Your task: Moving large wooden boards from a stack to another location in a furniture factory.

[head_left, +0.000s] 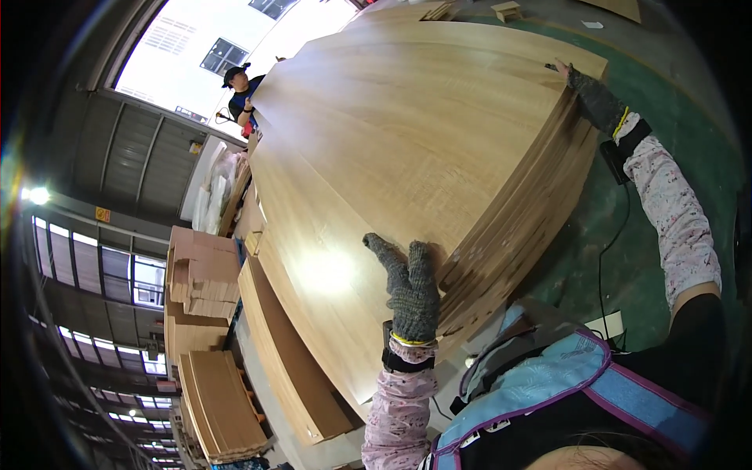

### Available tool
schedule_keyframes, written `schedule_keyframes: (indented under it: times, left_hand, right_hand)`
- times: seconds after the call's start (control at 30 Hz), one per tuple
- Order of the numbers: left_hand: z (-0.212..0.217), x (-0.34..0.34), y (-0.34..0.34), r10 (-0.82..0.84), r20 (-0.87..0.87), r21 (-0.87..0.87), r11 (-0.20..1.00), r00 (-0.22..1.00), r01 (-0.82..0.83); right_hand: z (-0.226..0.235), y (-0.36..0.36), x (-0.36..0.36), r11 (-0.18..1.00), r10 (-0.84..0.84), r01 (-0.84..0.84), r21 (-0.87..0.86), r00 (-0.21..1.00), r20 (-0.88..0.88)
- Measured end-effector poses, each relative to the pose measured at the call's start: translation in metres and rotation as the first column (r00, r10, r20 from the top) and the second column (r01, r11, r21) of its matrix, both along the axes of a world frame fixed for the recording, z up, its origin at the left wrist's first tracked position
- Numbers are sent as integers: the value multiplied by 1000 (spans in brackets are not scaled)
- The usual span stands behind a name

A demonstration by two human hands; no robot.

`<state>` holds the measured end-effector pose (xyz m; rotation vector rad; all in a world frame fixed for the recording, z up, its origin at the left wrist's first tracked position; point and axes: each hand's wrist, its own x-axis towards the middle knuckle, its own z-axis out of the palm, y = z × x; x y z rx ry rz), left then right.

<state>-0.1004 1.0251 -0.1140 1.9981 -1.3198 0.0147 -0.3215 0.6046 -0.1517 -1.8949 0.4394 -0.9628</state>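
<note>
A large light wood-grain panel (pixel 399 141) lies on top of a stack of similar panels (pixel 509 227). My left hand (pixel 411 294), in a grey knit glove, lies on the panel near its closest corner. The thumb is spread away from the fingers. At the far right corner my right hand (pixel 599 102), also gloved, grips the panel's edge. Bare fingertips show on the panel's top face, while the rest of the hand hangs over the side. Some of its fingers are hidden.
Another person (pixel 241 94) in a dark cap stands at the panel's far left end. Brown board stacks (pixel 223 399) and cartons (pixel 204 270) stand left, beside a long board stack (pixel 290 360). A black cable (pixel 607 251) hangs at my right above green floor (pixel 642 235).
</note>
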Motion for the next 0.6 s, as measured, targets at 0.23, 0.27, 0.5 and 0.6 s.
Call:
schedule_keyframes:
  times: [0.23, 0.27, 0.5, 0.6]
  left_hand:
    - [8, -6, -3, -73, 281, -18, 997, 957, 82]
    - [5, -3, 0, -83, 263, -1, 996, 961, 86]
    - [-1, -31, 1, 112, 288, -122, 989, 951, -80]
    - [10, -34, 6, 147, 296, -94, 988, 944, -125]
  right_hand:
    - [-4, 5, -12, 884, -223, 121, -451, 958, -180]
    - [1, 14, -9, 935, -150, 109, -338, 984, -97]
    - [-2, 13, -18, 671, -337, 38, -741, 905, -259]
    - [13, 18, -15, 984, -46, -38, -175, 891, -452]
